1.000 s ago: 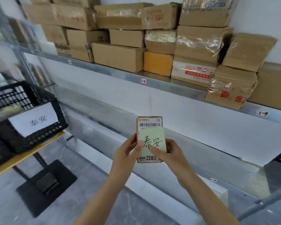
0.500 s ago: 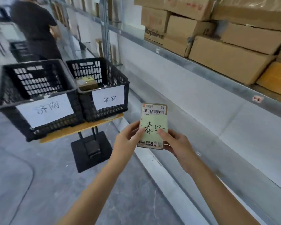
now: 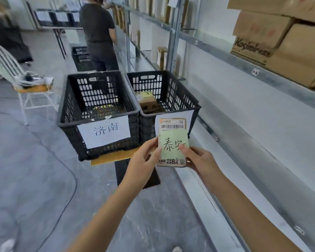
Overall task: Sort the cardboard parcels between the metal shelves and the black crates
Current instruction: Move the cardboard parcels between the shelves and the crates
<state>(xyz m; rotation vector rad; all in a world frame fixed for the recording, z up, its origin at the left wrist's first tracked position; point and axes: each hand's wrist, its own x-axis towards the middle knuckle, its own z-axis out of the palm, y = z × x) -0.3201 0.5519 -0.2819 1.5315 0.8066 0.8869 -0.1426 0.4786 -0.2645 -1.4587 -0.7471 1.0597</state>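
Observation:
I hold a small flat cardboard parcel (image 3: 172, 141) upright, with a barcode label and a green note handwritten 泰安. My left hand (image 3: 144, 160) pinches its left edge and my right hand (image 3: 200, 160) grips its right edge. Just beyond it stand two black crates on a yellow-topped stand. The left crate (image 3: 98, 113) bears a sign 济南. The right crate (image 3: 175, 99) holds a brown box (image 3: 146, 100), and the parcel covers most of its sign. Metal shelves (image 3: 244, 64) with cardboard boxes (image 3: 273, 37) run along the right.
A person in dark clothes (image 3: 98, 33) stands behind the crates at the shelving, next to another black crate (image 3: 81, 58) on the floor. A white chair (image 3: 22, 82) with items on it stands at left. A cable lies across the grey floor (image 3: 35, 179).
My view swung left from the shelf boxes to the two crates, and I came closer to them. The parcel stays held in both hands, now in front of the right crate's sign.

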